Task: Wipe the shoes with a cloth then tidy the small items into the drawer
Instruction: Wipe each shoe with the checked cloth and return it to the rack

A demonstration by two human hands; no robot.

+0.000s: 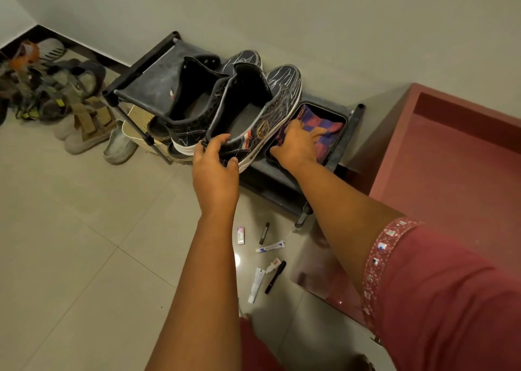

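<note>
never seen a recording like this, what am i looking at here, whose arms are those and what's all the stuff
There is only one picture, taken by a wide-angle camera worn on a person's head, looking down at their own bare arms. No machine is involved.

The left hand grips the heel of a black patterned shoe, one of a pair standing on a low black shoe rack. The right hand grips a checked red and blue cloth lying in a dark tray on the same rack.

On the tiled floor below lie small items: tubes, a black pen and a small packet. At right is an open reddish drawer. More footwear is piled at far left.
</note>
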